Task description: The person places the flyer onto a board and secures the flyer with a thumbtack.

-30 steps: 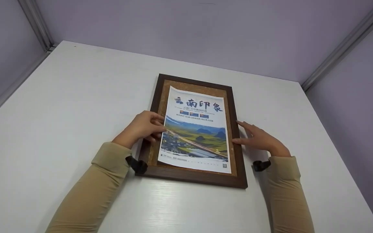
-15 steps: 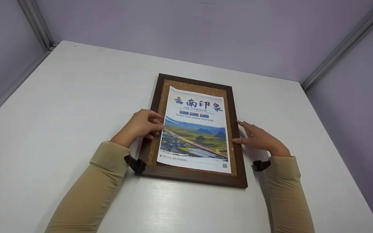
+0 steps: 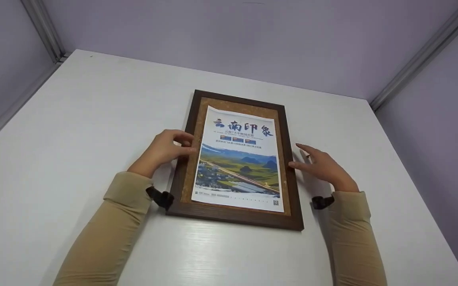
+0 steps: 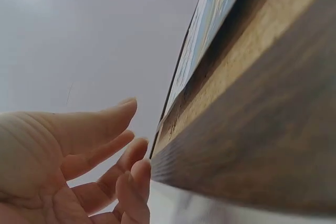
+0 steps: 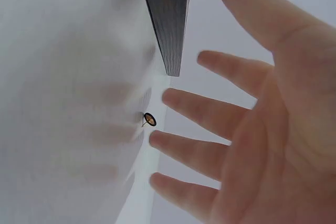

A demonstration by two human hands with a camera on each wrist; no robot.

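Dark brown wooden picture frame (image 3: 235, 218) filled by a colourful landscape poster (image 3: 239, 159), left hand (image 3: 163, 150) pulled back off the poster, loosely curled, nothing held, right hand (image 3: 324, 167) lifted, fingers spread, nothing held

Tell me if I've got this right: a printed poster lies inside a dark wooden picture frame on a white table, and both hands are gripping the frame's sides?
Not quite. The left hand and right hand are open beside the dark wooden picture frame, fingers spread, gripping nothing; both wrist views show it. The printed poster does lie inside it on the white table.

sleeves (image 3: 109, 226): tan, long | wrists: black straps (image 3: 161, 197), likely camera mounts | hands bare
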